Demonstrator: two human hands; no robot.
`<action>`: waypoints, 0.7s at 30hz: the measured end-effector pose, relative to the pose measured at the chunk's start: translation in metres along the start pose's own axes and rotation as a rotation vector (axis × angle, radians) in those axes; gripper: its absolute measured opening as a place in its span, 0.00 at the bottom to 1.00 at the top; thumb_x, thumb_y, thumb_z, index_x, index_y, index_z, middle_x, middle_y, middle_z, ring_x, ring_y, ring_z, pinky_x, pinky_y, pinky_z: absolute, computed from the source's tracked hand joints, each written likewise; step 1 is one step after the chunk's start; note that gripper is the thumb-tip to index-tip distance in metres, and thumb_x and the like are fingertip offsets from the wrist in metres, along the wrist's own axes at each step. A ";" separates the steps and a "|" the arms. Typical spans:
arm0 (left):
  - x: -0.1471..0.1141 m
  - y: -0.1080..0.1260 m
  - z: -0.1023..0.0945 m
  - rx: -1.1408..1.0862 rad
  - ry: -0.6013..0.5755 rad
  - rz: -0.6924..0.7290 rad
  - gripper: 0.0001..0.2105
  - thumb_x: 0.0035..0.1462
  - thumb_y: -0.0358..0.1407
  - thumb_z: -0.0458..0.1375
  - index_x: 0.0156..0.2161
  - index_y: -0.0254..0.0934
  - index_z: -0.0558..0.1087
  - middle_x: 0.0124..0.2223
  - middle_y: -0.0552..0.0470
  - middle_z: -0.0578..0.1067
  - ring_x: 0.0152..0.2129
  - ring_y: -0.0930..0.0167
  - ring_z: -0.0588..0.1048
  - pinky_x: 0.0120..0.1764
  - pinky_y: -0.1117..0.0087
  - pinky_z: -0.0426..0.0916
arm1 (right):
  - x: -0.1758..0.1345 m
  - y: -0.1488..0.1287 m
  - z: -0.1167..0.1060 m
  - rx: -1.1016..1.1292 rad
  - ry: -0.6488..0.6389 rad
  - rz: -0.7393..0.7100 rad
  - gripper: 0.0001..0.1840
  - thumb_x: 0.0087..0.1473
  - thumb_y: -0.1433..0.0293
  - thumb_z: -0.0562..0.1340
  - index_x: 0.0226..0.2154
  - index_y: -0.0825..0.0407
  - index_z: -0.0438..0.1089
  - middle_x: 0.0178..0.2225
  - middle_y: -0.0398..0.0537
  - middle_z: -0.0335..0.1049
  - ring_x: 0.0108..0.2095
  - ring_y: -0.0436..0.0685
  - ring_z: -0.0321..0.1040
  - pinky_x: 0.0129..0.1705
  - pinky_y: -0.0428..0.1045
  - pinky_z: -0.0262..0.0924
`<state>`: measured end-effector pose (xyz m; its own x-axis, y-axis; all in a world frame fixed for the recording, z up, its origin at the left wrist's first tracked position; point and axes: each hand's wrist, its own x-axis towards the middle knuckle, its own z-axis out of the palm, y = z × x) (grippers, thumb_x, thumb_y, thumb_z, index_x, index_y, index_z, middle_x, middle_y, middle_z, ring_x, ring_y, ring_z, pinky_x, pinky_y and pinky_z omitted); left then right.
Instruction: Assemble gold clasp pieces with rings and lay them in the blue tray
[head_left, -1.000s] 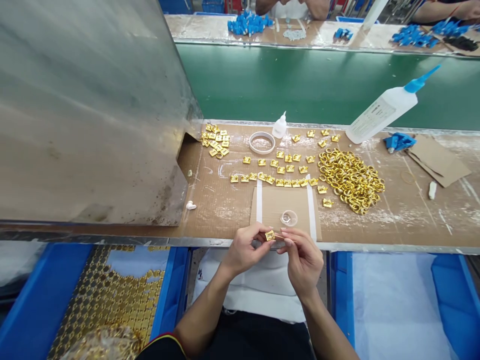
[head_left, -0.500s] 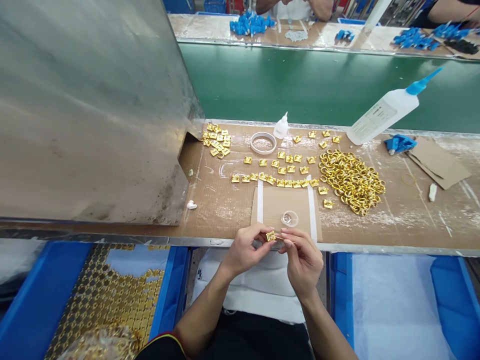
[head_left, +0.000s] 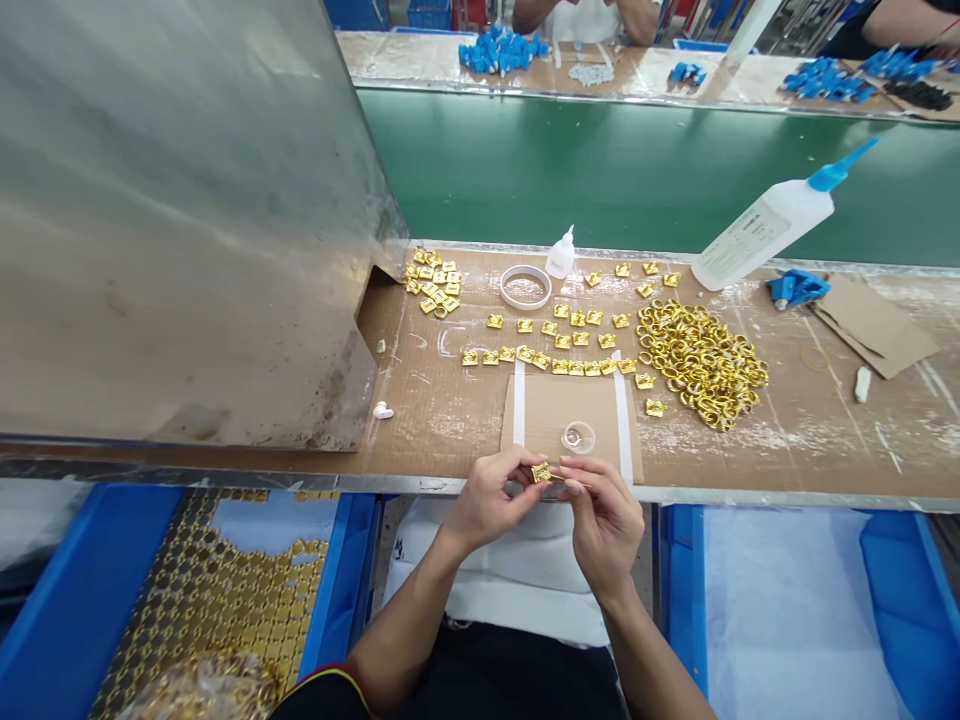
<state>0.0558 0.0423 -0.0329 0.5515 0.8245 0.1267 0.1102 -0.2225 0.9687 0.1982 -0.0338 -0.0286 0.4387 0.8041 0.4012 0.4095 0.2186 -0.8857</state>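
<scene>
Between thumb and fingers, my left hand pinches a small gold square piece above the table's front edge. My right hand is closed on a thin stick, its tip touching or very near the gold piece. Just beyond the fingers, a small clear plastic cup stands on a taped cardboard sheet. Rows of similar gold pieces lie behind the sheet. To their right is a heap of gold rings.
A large metal housing fills the left. At the back stand a small white bottle, a tape roll and a big blue-tipped bottle. Blue trays flank my lap. A green belt runs beyond; people sit across it.
The stick in my right hand shows less of its length and its tip sits a little closer to the gold piece. My left hand stays nearly still.
</scene>
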 end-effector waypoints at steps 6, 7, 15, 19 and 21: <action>0.000 0.000 0.000 -0.025 -0.011 -0.021 0.08 0.61 0.36 0.62 0.44 0.34 0.77 0.32 0.49 0.81 0.26 0.71 0.80 0.27 0.76 0.72 | 0.001 0.001 -0.002 -0.005 -0.032 0.011 0.09 0.65 0.72 0.63 0.39 0.47 0.80 0.39 0.51 0.79 0.38 0.58 0.78 0.40 0.55 0.78; 0.000 0.000 0.000 -0.028 -0.013 -0.023 0.09 0.61 0.36 0.62 0.44 0.34 0.77 0.32 0.49 0.81 0.26 0.71 0.79 0.27 0.75 0.72 | 0.001 0.001 -0.002 0.000 -0.038 0.018 0.09 0.65 0.72 0.63 0.39 0.47 0.80 0.40 0.51 0.79 0.39 0.57 0.78 0.40 0.54 0.78; -0.001 -0.001 0.000 -0.059 -0.028 -0.029 0.10 0.62 0.35 0.61 0.47 0.34 0.77 0.32 0.49 0.81 0.25 0.71 0.79 0.26 0.76 0.71 | 0.004 -0.001 -0.004 0.013 -0.062 0.056 0.09 0.65 0.72 0.63 0.38 0.47 0.81 0.40 0.51 0.79 0.39 0.57 0.78 0.36 0.51 0.77; 0.000 -0.001 0.000 -0.053 -0.027 -0.017 0.09 0.62 0.34 0.61 0.46 0.34 0.77 0.32 0.50 0.81 0.25 0.72 0.79 0.25 0.76 0.70 | 0.004 0.000 -0.005 0.021 -0.062 0.075 0.09 0.65 0.72 0.63 0.38 0.47 0.81 0.41 0.51 0.79 0.38 0.56 0.78 0.31 0.48 0.77; 0.000 0.000 0.000 -0.052 -0.023 -0.013 0.09 0.62 0.34 0.61 0.46 0.33 0.77 0.32 0.49 0.81 0.25 0.72 0.79 0.25 0.77 0.70 | 0.004 -0.001 -0.005 0.037 -0.059 0.086 0.10 0.65 0.72 0.63 0.38 0.47 0.81 0.40 0.51 0.79 0.36 0.55 0.78 0.28 0.46 0.76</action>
<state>0.0558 0.0424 -0.0332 0.5693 0.8148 0.1092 0.0750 -0.1837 0.9801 0.2034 -0.0331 -0.0250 0.4230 0.8515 0.3098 0.3419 0.1666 -0.9249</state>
